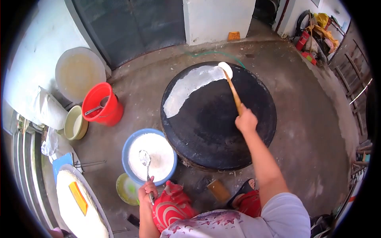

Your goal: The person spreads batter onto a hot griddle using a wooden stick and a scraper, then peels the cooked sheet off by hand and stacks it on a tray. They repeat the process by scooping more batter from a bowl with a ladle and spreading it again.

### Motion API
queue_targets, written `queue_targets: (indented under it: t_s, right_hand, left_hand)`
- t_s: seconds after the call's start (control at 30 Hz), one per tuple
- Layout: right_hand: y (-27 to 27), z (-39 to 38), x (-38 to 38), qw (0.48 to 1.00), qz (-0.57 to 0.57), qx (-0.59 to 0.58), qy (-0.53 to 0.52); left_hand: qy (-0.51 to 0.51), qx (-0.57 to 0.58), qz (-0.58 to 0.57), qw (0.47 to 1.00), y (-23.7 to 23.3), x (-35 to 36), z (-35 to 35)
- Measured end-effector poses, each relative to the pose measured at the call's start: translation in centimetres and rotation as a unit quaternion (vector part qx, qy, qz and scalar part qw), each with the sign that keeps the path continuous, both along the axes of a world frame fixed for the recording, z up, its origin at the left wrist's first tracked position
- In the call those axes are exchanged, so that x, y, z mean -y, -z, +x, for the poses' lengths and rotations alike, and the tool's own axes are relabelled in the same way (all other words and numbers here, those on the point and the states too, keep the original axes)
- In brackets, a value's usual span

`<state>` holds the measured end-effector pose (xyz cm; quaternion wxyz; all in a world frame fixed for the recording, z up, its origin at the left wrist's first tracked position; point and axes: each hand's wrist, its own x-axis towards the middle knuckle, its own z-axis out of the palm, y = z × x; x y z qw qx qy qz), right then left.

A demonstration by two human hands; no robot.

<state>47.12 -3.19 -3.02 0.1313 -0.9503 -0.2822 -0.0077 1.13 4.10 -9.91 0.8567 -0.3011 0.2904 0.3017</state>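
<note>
My right hand (246,120) is closed around the wooden handle of a batter spreader (234,92). The spreader's batter-coated head rests near the far edge of a large round black griddle (216,123). A curved band of white batter (192,83) runs from that head along the griddle's far and left side. My left hand (148,190) grips the handle of a metal ladle (145,159), with its bowl over a blue basin (124,158) of white batter (160,154). The basin stands at the griddle's near left.
Left of the griddle stand a red bucket (115,113) with a metal scoop inside and an olive basin (83,129). At lower left, an orange scraper (78,198) lies on a white round stack (67,214). A green bowl (121,190) and a brown block (218,191) sit close by.
</note>
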Motion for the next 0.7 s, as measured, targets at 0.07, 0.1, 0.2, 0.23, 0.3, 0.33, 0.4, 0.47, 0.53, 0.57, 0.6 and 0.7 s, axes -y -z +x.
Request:
queue_targets:
  t_s: [0.07,0.1,0.2,0.23,0.3,0.33,0.4,0.47,0.53,0.57,0.6,0.7]
  right_hand:
    - [0.0,-3.0,-1.3,0.997,0.061,0.002,-0.04]
    - [-0.2,-4.0,-1.9,0.994,0.076,0.02,-0.081]
    - [0.2,0.2,-4.9,0.992,-0.064,0.069,-0.079]
    - [0.6,2.1,-4.2,0.995,-0.065,0.064,-0.032]
    - [-0.2,2.1,-1.3,0.996,-0.062,0.053,-0.027]
    - [-0.6,0.6,0.2,0.998,-0.055,0.026,-0.022]
    - [-0.8,-3.6,1.2,0.998,-0.033,-0.043,0.014]
    - [0.0,-5.6,0.6,0.998,-0.013,-0.03,-0.053]
    - [1.7,-3.6,-0.3,0.993,-0.043,0.04,-0.102]
    - [1.1,-1.6,-0.4,0.994,-0.077,0.058,-0.041]
    - [0.8,0.3,0.3,0.995,-0.088,0.039,-0.021]
    - [-1.7,0.2,2.4,0.996,-0.088,0.003,0.004]
  left_hand:
    - [-0.006,0.002,0.001,1.0,0.7,0.0,-0.3]
    - [-0.006,0.002,0.002,1.0,0.6,-0.1,-0.1]
    - [-0.018,-0.04,-0.013,0.999,0.0,0.3,0.3]
    - [-0.012,-0.036,-0.008,0.999,-0.3,0.4,0.2]
    - [-0.005,-0.025,0.0,1.0,-0.5,0.1,0.0]
    - [-0.002,-0.014,0.006,1.0,-0.2,0.0,-0.3]
    - [-0.008,-0.011,0.011,1.0,0.3,-0.3,-0.2]
    - [-0.008,-0.027,0.008,1.0,-0.2,-0.4,0.3]
    - [-0.005,-0.048,0.003,0.999,-0.3,-0.2,0.5]
    - [0.001,-0.043,0.005,0.999,-0.2,-0.1,0.5]
    - [0.007,-0.04,0.008,0.999,-0.3,-0.1,0.3]
    - [0.006,-0.03,-0.004,1.0,-0.3,-0.2,0.1]
